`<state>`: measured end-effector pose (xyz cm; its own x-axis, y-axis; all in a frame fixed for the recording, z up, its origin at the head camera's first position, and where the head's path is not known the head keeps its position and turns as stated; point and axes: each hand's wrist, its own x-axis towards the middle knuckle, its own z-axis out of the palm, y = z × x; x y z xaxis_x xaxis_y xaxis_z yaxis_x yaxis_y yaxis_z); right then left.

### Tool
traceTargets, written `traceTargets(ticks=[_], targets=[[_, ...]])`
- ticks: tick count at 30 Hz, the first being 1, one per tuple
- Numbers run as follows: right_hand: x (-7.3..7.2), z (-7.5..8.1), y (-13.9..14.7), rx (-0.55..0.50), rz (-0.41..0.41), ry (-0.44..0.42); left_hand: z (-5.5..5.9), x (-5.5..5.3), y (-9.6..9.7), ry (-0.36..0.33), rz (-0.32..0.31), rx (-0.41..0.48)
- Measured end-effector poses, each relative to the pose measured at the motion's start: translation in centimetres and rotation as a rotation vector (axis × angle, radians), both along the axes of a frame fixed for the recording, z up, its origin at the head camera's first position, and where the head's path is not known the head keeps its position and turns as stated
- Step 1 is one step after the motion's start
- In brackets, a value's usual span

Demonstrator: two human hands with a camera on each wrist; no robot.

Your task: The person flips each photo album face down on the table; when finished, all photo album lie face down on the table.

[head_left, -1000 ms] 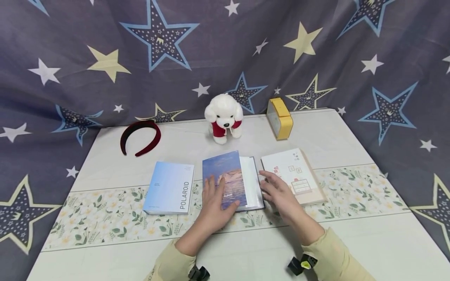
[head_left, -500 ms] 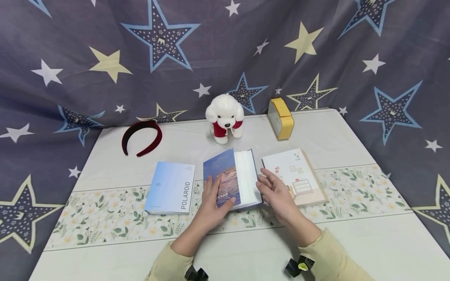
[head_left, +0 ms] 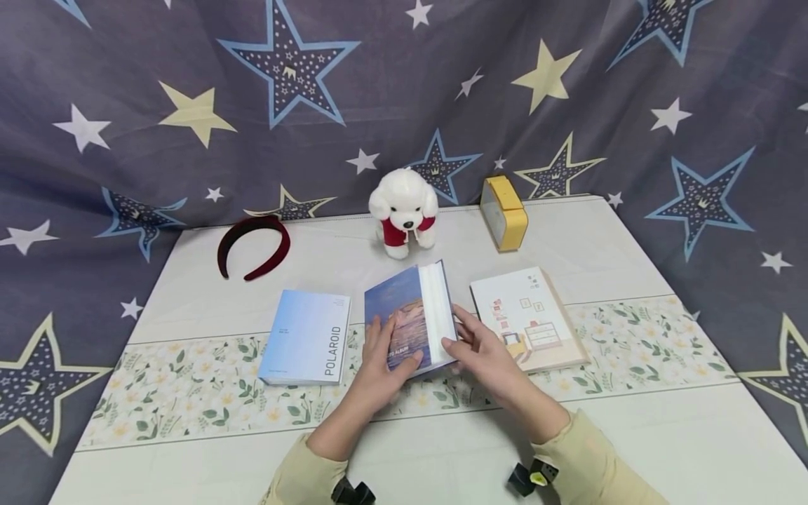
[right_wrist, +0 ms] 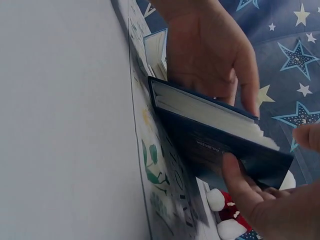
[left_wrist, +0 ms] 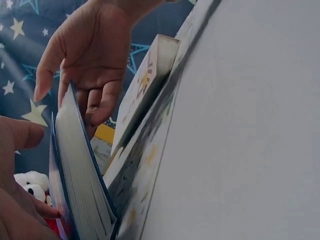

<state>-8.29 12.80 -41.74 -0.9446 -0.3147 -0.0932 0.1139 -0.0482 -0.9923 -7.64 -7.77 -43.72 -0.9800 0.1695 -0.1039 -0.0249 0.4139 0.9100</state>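
A photo album (head_left: 404, 315) with a sea-and-sky cover stands tilted in the middle, its white page edge (head_left: 437, 312) raised toward the right. The left hand (head_left: 377, 365) rests on its front cover, fingers spread and fairly straight. At the raised side, the right hand (head_left: 482, 354) holds the album with curled fingers behind the back cover. In the left wrist view, the thumb of the right hand (left_wrist: 95, 55) stands apart from the pages. The right wrist view shows the dark back cover (right_wrist: 200, 142) with fingertips against it.
A blue POLAROID album (head_left: 306, 337) lies to the left, and a white illustrated book (head_left: 527, 315) to the right. Farther back are a dark red headband (head_left: 274, 259), a white toy dog (head_left: 404, 200) and a yellow box-shaped object (head_left: 503, 214). A starry cloth (head_left: 404, 91) hangs behind the table.
The album's right side has risen and tilted, and its front cover, lifted off the pages a second ago, lies closer to them. The right hand has moved left onto the album's edge.
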Motion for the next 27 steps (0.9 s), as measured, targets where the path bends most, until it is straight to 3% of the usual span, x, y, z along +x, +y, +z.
traceTargets(ticks=[6, 11, 20, 27], targets=[[0.1, 0.1, -0.6, -0.028, 0.105, 0.069, 0.7, 0.0, 0.3, -0.014, -0.001, 0.029], [0.2, 0.1, -1.0, 0.046, 0.161, 0.237, 1.5, -0.1, 0.6, -0.033, -0.037, 0.109], [0.3, 0.2, -1.1, 0.189, 0.189, 0.452, 2.4, -0.3, 0.6, -0.04, -0.109, 0.318], [0.5, 0.4, -1.6, 0.369, 0.171, 0.626, 2.6, -0.6, 0.2, -0.05, -0.172, 0.435]])
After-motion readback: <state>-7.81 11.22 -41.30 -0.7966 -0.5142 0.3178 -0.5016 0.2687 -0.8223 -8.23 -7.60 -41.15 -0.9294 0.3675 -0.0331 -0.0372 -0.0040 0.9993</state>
